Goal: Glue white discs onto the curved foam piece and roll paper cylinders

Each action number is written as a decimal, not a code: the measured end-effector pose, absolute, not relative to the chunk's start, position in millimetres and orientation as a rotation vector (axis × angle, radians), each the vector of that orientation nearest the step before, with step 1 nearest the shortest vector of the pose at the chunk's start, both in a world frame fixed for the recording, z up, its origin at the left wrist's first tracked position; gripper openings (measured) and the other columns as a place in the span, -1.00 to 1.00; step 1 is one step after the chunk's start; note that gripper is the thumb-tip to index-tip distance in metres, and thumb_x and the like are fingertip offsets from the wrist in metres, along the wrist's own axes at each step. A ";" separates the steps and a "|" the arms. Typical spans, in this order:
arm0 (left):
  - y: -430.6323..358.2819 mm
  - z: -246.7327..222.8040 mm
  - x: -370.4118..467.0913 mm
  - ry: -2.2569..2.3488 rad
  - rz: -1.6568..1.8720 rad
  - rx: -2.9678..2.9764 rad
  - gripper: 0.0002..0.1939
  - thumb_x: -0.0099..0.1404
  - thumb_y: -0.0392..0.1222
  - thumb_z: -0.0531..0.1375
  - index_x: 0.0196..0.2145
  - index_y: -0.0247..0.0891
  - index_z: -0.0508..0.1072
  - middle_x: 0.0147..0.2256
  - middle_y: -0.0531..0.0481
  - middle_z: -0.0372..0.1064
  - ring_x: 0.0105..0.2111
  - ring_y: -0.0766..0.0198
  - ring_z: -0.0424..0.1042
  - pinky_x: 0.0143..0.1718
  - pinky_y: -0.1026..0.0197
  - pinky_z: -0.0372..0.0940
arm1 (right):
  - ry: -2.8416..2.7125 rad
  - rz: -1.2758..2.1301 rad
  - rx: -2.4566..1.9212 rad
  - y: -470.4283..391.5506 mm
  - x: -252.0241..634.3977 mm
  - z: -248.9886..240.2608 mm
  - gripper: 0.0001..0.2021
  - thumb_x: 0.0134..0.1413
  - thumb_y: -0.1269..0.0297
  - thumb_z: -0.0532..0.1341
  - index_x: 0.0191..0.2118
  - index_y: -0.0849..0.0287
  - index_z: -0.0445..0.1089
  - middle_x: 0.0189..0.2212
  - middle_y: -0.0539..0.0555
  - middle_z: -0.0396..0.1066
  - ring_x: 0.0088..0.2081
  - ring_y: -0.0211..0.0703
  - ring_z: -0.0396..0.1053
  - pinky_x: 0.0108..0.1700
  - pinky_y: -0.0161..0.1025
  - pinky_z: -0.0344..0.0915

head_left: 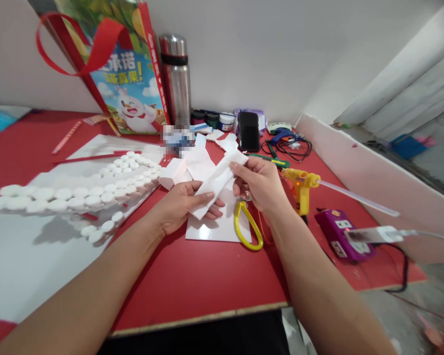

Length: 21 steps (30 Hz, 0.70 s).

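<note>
Grip: your left hand (187,203) is clamped on the near-left end of the white strip (219,183), your right hand (262,183) on its far-right end, above the tabletop (207,276). Strip appears folded, unattached; white discs (62,197) at left look already assembled.

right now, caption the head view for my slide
Left hand and right hand hold a white strip over a red table, glue gun nearby.

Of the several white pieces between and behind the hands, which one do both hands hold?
The long white strip, slanting from the left hand up to the right hand; the other pieces lie beyond or beneath it.
</note>
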<state>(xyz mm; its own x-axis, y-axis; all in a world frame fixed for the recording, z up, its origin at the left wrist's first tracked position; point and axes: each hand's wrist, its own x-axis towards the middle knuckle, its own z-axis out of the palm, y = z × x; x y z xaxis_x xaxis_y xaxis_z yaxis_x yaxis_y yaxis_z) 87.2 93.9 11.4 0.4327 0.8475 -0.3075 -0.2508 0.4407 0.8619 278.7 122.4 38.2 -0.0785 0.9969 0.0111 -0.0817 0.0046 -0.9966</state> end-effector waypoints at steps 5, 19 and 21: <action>96.0 12.1 85.9 0.869 0.791 0.872 -0.75 0.14 -0.21 0.46 -0.31 -0.44 0.55 -0.41 -0.14 0.58 -0.52 0.30 0.51 -0.45 0.29 0.45 | -1.453 1.024 -1.318 126.0 288.5 42.3 -0.74 0.20 0.13 0.25 -0.45 0.12 0.30 -0.70 -0.04 0.37 -0.72 -0.28 0.27 -0.65 -0.35 0.09; 93.3 17.0 81.4 0.776 0.844 0.773 -0.76 0.13 -0.42 0.37 -0.20 -0.38 0.53 -0.35 0.00 0.43 -0.45 0.40 0.41 -0.41 0.35 0.29 | -2.410 0.311 -2.293 45.3 293.0 59.1 -0.66 0.13 0.32 0.14 0.02 0.33 0.28 -0.23 0.37 0.55 -0.21 0.27 0.57 -0.33 -0.10 0.24; 94.5 15.7 80.3 0.729 0.845 0.759 -0.72 0.11 -0.45 0.35 -0.17 -0.37 0.54 -0.35 -0.01 0.43 -0.47 0.42 0.37 -0.44 0.36 0.25 | -2.317 0.387 -2.348 49.2 296.4 55.1 -0.64 0.11 0.31 0.16 0.02 0.34 0.28 -0.28 0.37 0.55 -0.22 0.31 0.57 -0.34 -0.09 0.23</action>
